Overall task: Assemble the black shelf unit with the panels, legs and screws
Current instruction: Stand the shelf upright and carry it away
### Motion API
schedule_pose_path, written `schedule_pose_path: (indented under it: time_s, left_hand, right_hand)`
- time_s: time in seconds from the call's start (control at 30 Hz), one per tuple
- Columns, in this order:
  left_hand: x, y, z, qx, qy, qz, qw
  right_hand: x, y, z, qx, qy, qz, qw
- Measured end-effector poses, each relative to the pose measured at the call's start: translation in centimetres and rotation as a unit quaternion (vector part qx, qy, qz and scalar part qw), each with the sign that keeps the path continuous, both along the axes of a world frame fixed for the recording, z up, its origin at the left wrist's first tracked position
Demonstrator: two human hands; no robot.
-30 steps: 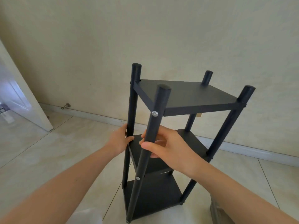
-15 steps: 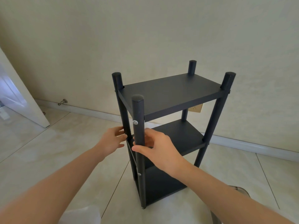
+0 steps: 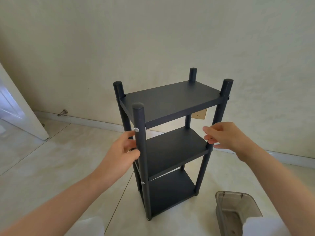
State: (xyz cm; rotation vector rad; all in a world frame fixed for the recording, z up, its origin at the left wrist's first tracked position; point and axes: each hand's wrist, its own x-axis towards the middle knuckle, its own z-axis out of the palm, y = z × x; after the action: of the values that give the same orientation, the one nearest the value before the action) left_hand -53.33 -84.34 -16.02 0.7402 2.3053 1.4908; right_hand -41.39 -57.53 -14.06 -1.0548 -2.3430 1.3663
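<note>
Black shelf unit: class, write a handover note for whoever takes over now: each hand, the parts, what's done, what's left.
Left hand grips the near left leg.
Right hand touches the near right leg; grip unclear.
Shelf unit stands upright on the floor: three panels, four legs, screws in.
Grey box sits beside it.
Left: perhaps checking tightness; no loose parts visible.

Grey bin (image 3: 237, 204), wall socket (image 3: 199, 113), door (image 3: 20, 114)

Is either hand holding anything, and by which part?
Left hand grips the shelf unit by its near left leg, below the upper screw. Right hand is at the near right leg; hold unclear.
</note>
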Motion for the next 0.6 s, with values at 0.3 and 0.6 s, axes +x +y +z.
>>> schedule_pose_path:
  time_s: [0.3, 0.6]
  left_hand:
    - [0.9, 1.9, -0.2, 0.058, 0.059, 0.023, 0.996]
    - [-1.8, 3.4, -0.1, 0.068, 0.086, 0.096, 0.989]
  right_hand:
    - [-1.4, 2.2, -0.4, 0.052, 0.075, -0.11, 0.99]
    - [-5.8, 3.8, -0.8, 0.059, 0.181, -0.087, 0.978]
